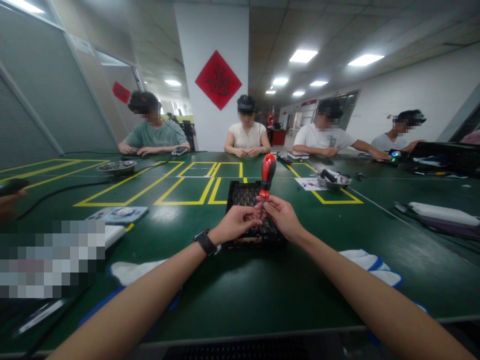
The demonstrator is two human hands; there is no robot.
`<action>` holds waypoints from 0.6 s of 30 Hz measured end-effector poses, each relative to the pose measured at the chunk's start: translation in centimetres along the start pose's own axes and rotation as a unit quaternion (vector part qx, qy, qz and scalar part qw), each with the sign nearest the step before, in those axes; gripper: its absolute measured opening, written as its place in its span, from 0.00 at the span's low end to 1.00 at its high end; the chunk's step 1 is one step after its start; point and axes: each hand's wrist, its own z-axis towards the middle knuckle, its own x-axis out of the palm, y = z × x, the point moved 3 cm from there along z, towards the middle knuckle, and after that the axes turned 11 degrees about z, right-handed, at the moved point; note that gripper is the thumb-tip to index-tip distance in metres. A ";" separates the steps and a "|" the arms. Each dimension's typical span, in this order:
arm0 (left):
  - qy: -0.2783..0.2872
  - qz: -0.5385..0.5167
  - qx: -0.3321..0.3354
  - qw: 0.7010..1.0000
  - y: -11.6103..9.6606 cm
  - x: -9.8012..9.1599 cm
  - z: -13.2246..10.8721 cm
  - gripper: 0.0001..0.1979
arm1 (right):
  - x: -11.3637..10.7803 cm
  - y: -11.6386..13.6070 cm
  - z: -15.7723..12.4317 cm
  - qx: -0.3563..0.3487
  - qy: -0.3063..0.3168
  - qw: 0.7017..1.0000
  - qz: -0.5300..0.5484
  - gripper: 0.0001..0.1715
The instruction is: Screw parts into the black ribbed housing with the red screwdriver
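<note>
A screwdriver [267, 172] with a red and black handle stands nearly upright, handle up, in front of me. My right hand [283, 216] is closed, its fingers pinching the shaft just under the handle. At the lower end of the shaft, my left hand [240, 223] is closed in a pinch too; what sits between its fingertips is too small to make out. Both hands are over a black compartmented tray [234, 192], which holds small parts that I cannot tell apart. My hands hide the tray's middle and the screwdriver's tip.
White gloves with blue edging lie under my left forearm [137, 270] and beside my right one [365, 262]. Metal bowls stand at left [117, 167] and right [333, 180]. A phone [120, 215] lies left, a white device [444, 213] right. Several people sit across the green table [240, 295].
</note>
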 end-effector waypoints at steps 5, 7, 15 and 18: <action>-0.003 0.000 -0.001 1.000 0.0 0.0 0.1 0.11 | 0.0 0.1 0.0 -0.004 -0.002 1.000 -0.001 0.16; -0.004 0.000 -0.005 1.000 0.1 0.1 0.1 0.12 | -0.1 0.2 0.0 -0.007 -0.006 1.000 -0.002 0.15; 0.005 0.003 -0.008 1.000 -0.1 0.1 0.1 0.13 | 0.0 0.1 -0.1 -0.011 -0.008 1.000 0.001 0.15; 0.003 0.006 -0.020 1.000 -0.1 0.1 0.0 0.15 | 0.0 0.2 -0.1 -0.017 -0.013 1.000 -0.001 0.15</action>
